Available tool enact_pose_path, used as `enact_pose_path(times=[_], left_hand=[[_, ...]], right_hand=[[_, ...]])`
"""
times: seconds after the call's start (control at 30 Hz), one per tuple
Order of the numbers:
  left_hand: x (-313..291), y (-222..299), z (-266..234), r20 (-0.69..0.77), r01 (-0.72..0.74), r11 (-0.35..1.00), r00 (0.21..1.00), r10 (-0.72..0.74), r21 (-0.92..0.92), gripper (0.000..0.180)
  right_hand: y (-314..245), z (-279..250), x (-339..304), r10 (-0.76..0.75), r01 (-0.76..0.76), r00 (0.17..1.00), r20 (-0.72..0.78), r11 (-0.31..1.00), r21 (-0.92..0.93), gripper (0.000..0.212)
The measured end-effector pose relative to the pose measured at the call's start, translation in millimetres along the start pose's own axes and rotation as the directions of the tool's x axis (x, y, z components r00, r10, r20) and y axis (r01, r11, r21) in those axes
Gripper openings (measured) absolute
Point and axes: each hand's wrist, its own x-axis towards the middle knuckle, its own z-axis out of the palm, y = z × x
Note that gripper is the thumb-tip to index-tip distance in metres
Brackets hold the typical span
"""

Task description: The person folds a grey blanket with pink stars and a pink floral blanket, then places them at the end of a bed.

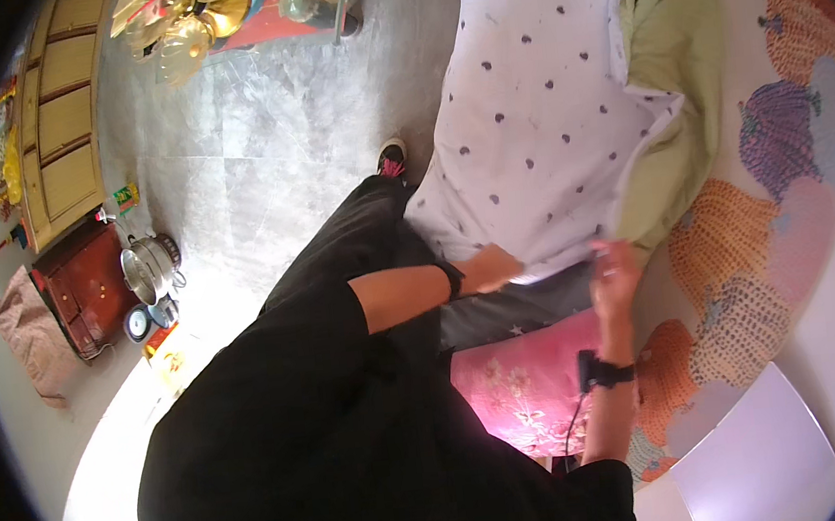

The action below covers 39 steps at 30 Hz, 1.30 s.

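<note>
A white quilt (535, 119) with small dark heart prints and a pale green underside (687, 84) lies along the bed. My left hand (489, 269), with a dark band at the wrist, is closed at the quilt's near edge. At the near right corner, where white meets green, my right hand (615, 277) has its fingers drawn together on the edge; they are slightly blurred. A dark strap with a small device (604, 371) circles the right wrist. Between the hands, the quilt's edge runs above a dark grey cloth (533, 308) and a pink floral pillow (525, 381).
A bedside wall carries colourful pumpkin pictures (727, 241). Across the grey floor (253, 116) stand a wooden cabinet (61, 104), a dark red chest (88, 282) and metal pots (147, 271). A red-topped table (283, 12) is at the far end. My shoe (391, 155) rests beside the bed.
</note>
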Motion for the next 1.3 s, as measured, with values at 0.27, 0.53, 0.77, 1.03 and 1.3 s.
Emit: enact_pose_path(times=[0.27, 0.53, 0.77, 1.03, 1.3], left_hand=[[-2, 104, -136, -0.331, -0.131, 0.965, 0.921, 0.204, 0.229, 0.014], [-34, 120, -189, -0.404, -0.307, 0.857, 0.782, 0.475, 0.413, 0.020], [-62, 46, -198, -0.474, 0.160, 0.965, 0.879, -0.045, 0.206, 0.020], [-76, 16, -261, -0.606, 0.220, 0.965, 0.791, -0.092, 0.141, 0.017], [-78, 98, -370, -0.548, -0.292, 0.956, 0.795, 0.261, 0.033, 0.026]], right_hand=[[-106, -26, -51, -0.116, 0.136, 0.988, 0.104, 0.969, -0.206, 0.055], [-90, -23, -72, -0.123, 0.071, 0.978, -0.171, 0.958, -0.279, 0.037], [-90, -78, -98, 0.055, -0.196, 0.930, -0.364, 0.911, -0.363, 0.032], [-55, -80, -124, 0.109, -0.226, 0.887, -0.449, 0.950, -0.216, 0.031], [-25, -92, -148, 0.034, 0.031, 0.894, -0.447, 0.990, 0.137, 0.058]])
